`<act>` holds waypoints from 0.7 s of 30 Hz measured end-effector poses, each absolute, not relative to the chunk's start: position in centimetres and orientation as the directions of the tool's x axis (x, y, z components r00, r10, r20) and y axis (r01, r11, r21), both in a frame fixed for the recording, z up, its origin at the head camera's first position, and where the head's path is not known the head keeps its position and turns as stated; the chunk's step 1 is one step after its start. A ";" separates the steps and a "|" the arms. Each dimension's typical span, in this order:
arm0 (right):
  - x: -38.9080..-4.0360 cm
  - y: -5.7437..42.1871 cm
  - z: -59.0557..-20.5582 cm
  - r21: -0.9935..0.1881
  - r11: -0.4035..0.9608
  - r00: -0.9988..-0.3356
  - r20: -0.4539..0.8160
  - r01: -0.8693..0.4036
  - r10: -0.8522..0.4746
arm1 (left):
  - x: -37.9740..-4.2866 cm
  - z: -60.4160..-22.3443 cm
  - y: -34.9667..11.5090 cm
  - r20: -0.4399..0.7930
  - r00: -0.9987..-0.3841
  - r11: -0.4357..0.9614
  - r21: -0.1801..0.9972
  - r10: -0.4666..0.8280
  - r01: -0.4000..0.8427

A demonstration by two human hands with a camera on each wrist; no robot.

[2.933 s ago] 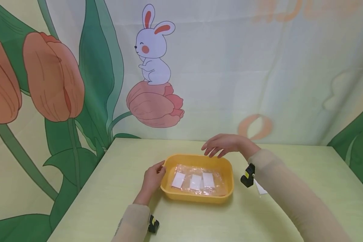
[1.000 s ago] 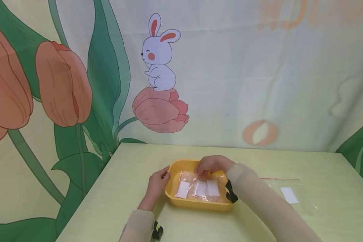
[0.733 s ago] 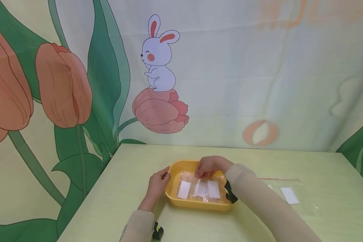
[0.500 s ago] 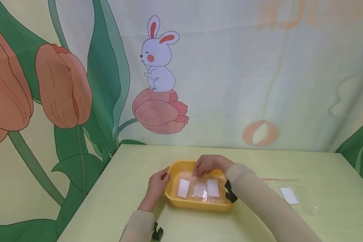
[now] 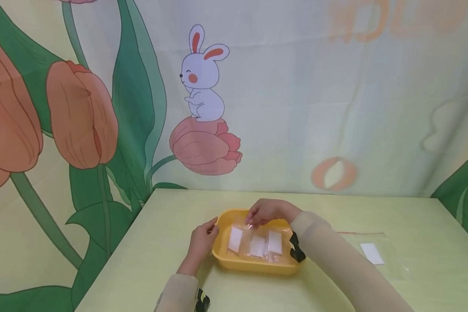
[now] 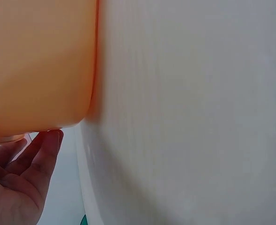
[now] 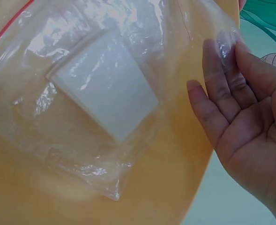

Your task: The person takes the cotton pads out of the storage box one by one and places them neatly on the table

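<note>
A yellow plastic basin [image 5: 257, 267] sits on the table with several clear zip bags in it, each around white cards. My left hand [image 5: 201, 243] rests at its left end; in the left wrist view the fingertips [image 6: 53, 140] touch the outer wall. Over the back of the basin, my right hand [image 5: 268, 211] pinches a raised edge of a clear zip bag [image 7: 217, 18] between thumb and fingers. Below it lies another zip bag with a thick white card stack [image 7: 107, 86] and a red zip line [image 7: 11, 23]. The pinched bag's contents are partly hidden.
To the right, a flat clear zip bag [image 5: 390, 253] with a white card [image 5: 372, 253] lies on the pale table [image 5: 187, 203], partly behind my right sleeve [image 5: 335, 251]. A printed curtain [image 5: 277, 108] with tulips and a rabbit hangs behind the table.
My right hand has come from above the basin's back rim down into it, then shifted slightly left, raising a bag's edge. My left hand stays at the left end.
</note>
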State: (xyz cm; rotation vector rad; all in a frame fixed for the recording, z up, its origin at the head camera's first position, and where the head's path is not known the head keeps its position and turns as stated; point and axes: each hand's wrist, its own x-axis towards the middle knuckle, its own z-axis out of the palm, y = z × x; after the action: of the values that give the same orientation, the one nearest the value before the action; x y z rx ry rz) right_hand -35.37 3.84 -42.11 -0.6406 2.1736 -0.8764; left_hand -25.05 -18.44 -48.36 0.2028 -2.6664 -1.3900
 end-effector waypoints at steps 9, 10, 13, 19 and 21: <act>-35.3 3.7 -41.8 -0.776 0.599 -0.616 -0.378 -0.196 -0.691 | -24.6 -48.1 -18.7 0.097 -0.984 0.566 0.824 -0.147 -0.003; -35.3 3.6 -41.7 -0.781 0.592 -0.612 -0.374 -0.197 -0.697 | -24.5 -48.0 -18.7 0.106 -0.984 0.566 0.824 -0.144 0.006; -35.3 3.5 -41.4 -0.807 0.566 -0.608 -0.367 -0.168 -0.704 | -24.6 -48.0 -18.7 0.106 -0.984 0.571 0.821 -0.146 0.003; -35.2 3.4 -40.8 -0.826 0.546 -0.614 -0.360 -0.140 -0.702 | -24.9 -48.2 -18.6 0.054 -0.984 0.565 0.823 -0.167 -0.050; -35.1 3.4 -40.7 -0.826 0.546 -0.614 -0.361 -0.138 -0.701 | -24.9 -48.3 -18.5 0.052 -0.984 0.566 0.823 -0.168 -0.053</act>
State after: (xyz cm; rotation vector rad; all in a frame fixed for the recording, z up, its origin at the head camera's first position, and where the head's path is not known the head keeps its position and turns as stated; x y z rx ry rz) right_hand -35.09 3.38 -40.72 -0.6738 2.0819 -1.0314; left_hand -24.92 -18.52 -48.31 0.1897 -2.6682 -1.3955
